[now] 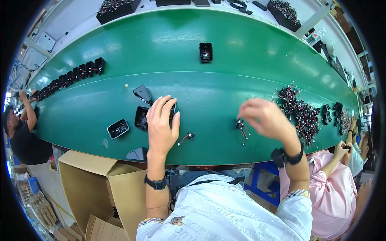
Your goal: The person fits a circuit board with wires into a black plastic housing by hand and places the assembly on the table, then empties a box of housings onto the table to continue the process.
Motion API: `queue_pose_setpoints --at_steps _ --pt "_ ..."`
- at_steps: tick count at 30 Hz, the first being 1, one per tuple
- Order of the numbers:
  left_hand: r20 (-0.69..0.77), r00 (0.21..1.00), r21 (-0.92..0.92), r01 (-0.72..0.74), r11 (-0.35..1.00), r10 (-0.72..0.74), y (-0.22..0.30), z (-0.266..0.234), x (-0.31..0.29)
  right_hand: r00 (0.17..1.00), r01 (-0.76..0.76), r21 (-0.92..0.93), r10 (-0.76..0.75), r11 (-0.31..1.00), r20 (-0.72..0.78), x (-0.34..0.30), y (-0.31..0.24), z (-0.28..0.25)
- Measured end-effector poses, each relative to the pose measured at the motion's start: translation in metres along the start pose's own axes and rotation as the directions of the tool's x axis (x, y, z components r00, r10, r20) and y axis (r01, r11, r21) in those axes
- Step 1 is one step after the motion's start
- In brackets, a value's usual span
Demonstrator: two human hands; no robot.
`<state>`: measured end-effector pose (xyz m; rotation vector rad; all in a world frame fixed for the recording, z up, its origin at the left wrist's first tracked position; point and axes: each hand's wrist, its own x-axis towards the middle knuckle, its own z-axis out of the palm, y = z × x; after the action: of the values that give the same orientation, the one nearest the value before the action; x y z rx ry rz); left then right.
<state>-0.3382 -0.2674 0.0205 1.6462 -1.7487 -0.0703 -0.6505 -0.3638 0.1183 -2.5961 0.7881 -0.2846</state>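
Note:
My left hand (163, 124) rests over the table, fingers curled round a black plastic housing (173, 107) that they mostly hide. Out to the right, my right hand (265, 117) has its fingers bent together, with a small black part with red wires (240, 123) at the fingertips. Between the hands lies a similar wired part (191, 135). Close to my left hand are an open black housing (141, 118), a grey-black wedge-shaped shell (142, 94) and a light-rimmed black shell (118, 129). Another dark shell (137, 154) sits at the near edge.
A heap of wired parts (299, 114) covers the right of the green table (225, 148). One filled housing (206, 52) stands far off; a row of them (74, 75) runs left. A cardboard box (86, 180) is below. Co-workers sit at left and right.

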Motion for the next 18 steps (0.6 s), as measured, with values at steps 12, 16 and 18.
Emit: queue_pose_setpoints --at_steps 12,16,18 --pt "0.262 0.964 -0.095 -0.007 0.995 0.032 0.01 -0.011 0.0 0.977 -0.078 0.165 0.109 0.983 -0.185 0.029 -0.075 0.14" --pt "0.271 0.962 -0.143 0.004 0.99 0.035 0.013 -0.011 -0.018 0.95 -0.067 0.302 0.153 0.951 -0.271 0.016 -0.068 0.139" --pt "0.281 0.959 -0.136 0.076 0.988 -0.035 0.018 -0.009 -0.021 0.942 -0.118 0.354 0.217 0.928 -0.255 0.009 -0.065 0.13"
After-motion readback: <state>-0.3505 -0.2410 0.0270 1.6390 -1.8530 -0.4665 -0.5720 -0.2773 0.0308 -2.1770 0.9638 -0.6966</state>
